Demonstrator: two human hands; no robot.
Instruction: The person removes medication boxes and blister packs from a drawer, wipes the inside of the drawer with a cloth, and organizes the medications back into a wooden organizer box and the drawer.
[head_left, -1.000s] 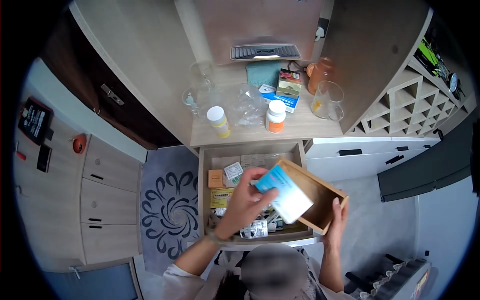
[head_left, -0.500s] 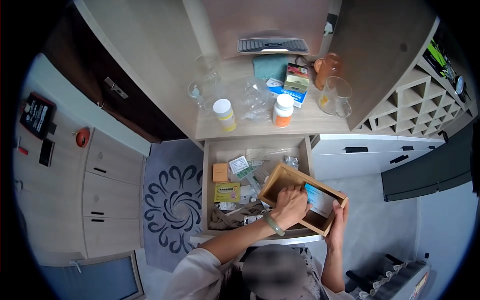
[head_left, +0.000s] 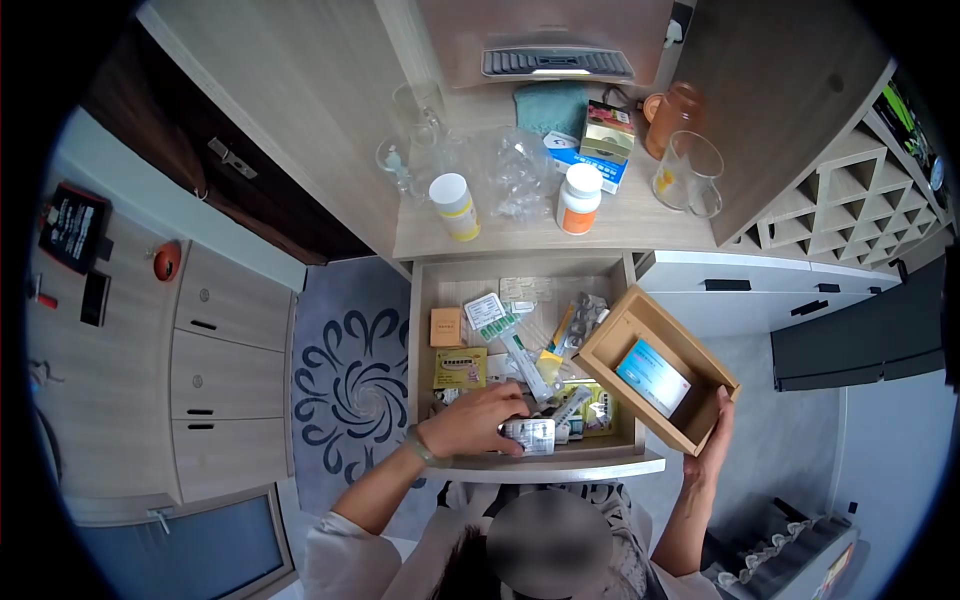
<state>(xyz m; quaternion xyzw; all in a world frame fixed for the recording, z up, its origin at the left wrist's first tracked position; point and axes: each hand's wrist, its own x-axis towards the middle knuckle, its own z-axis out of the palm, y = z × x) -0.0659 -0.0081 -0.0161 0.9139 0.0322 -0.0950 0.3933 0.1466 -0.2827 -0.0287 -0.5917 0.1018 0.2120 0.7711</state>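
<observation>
My right hand grips the lower right corner of a brown open box, held tilted over the right side of the open drawer. Inside the box lies a blue and white medicine carton. My left hand is down at the front of the drawer, its fingers closed at the left edge of a silvery white blister pack. Around it lie a clear plastic syringe-like piece, a yellow medicine box, a small orange box and a green and white pack.
On the counter above stand a yellow-labelled white bottle, an orange-labelled white bottle, a glass mug and crumpled clear plastic. White drawers are at the right; a patterned rug lies left.
My left hand has left the box and moved left and down to the drawer's front. My right hand has shifted the box rightward, uncovering more of the drawer's contents.
</observation>
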